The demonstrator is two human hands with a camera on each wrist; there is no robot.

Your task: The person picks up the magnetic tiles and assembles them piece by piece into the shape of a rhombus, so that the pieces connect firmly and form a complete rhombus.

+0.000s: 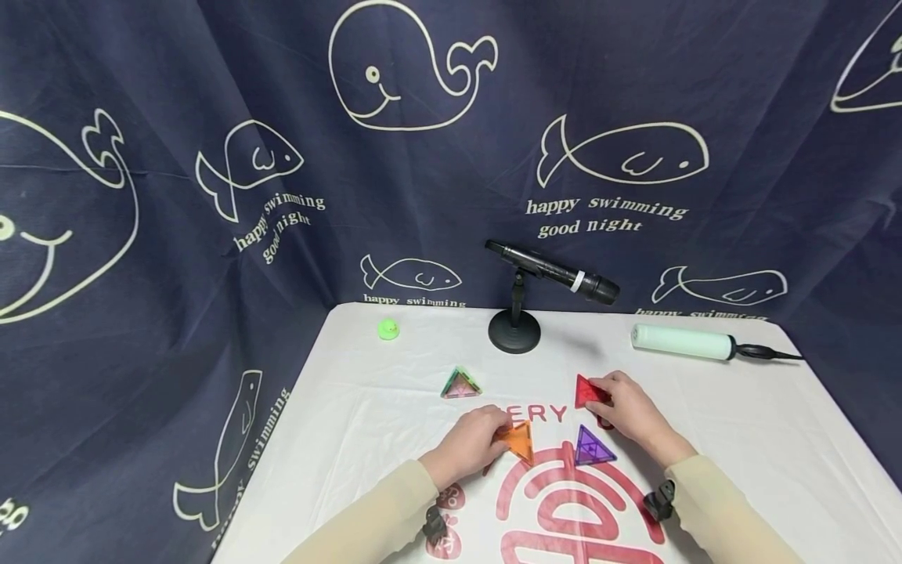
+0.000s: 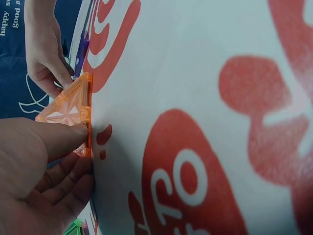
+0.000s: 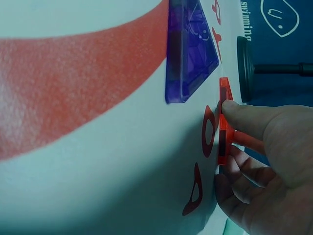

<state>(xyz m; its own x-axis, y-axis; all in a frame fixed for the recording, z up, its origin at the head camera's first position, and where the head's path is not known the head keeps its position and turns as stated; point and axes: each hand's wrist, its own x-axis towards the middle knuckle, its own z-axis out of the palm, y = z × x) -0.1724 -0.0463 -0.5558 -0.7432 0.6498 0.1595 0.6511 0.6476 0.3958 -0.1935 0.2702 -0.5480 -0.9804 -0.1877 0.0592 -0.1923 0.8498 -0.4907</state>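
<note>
My left hand (image 1: 474,442) pinches an orange triangular magnetic tile (image 1: 521,441) by one edge, thumb on the near side. In the left wrist view that orange tile (image 2: 68,108) lies low against the table surface. Farther right, my right hand (image 1: 629,406) grips a red triangular tile (image 1: 585,392) between thumb and fingers; in the right wrist view the red tile (image 3: 223,128) is seen nearly edge-on. A translucent purple triangular tile (image 1: 593,449) lies on the table between the hands, touched by neither. Behind the left hand is a green-edged triangular piece (image 1: 461,385) with a pinkish middle.
A black microphone (image 1: 564,272) rests on a round-based stand (image 1: 514,332) at the back. A green toy duck (image 1: 388,329) sits back left. A pale green cylinder with a black nozzle (image 1: 682,342), like a hand pump, lies back right. The printed white tablecloth (image 1: 366,439) meets a dark curtain (image 1: 423,188).
</note>
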